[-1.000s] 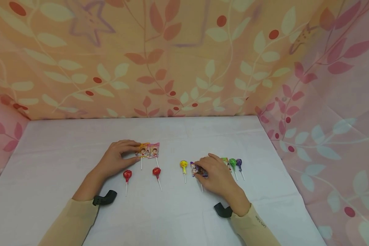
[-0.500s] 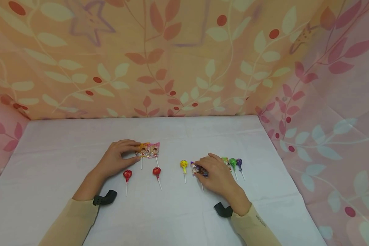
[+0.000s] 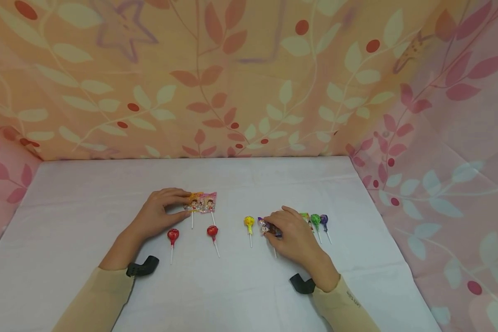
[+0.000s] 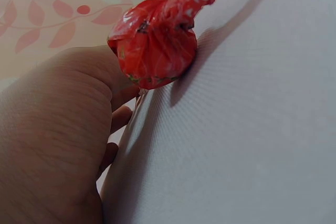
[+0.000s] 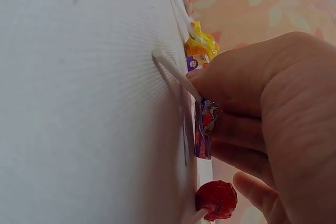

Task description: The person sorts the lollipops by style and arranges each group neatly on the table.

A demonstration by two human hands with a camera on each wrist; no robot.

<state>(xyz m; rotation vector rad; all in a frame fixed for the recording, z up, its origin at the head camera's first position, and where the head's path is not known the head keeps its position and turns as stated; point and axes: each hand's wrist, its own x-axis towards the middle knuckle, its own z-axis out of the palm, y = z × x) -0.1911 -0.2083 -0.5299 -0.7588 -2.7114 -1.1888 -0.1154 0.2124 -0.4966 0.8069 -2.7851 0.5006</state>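
At the left of the group, my left hand [image 3: 162,213] pinches the edge of a flat lollipop in an orange wrapper [image 3: 193,203]. A pink-wrapped flat lollipop [image 3: 209,203] lies against its right side. My right hand [image 3: 295,233] holds a purple-wrapped flat lollipop [image 3: 269,228] between thumb and fingers, low over the cloth. Its white stick [image 5: 176,73] shows in the right wrist view. A round yellow lollipop [image 3: 249,222] lies just left of that hand. Near my left wrist is a round red lollipop [image 3: 172,236], large in the left wrist view.
Another red lollipop [image 3: 212,232] lies below the pink one. Right of my right hand are a green-wrapped flat lollipop [image 3: 307,220], a round green one [image 3: 315,220] and a round purple one [image 3: 324,219]. A red lollipop [image 5: 216,200] shows under the right hand. Patterned curtains surround the white-clothed table [image 3: 215,295].
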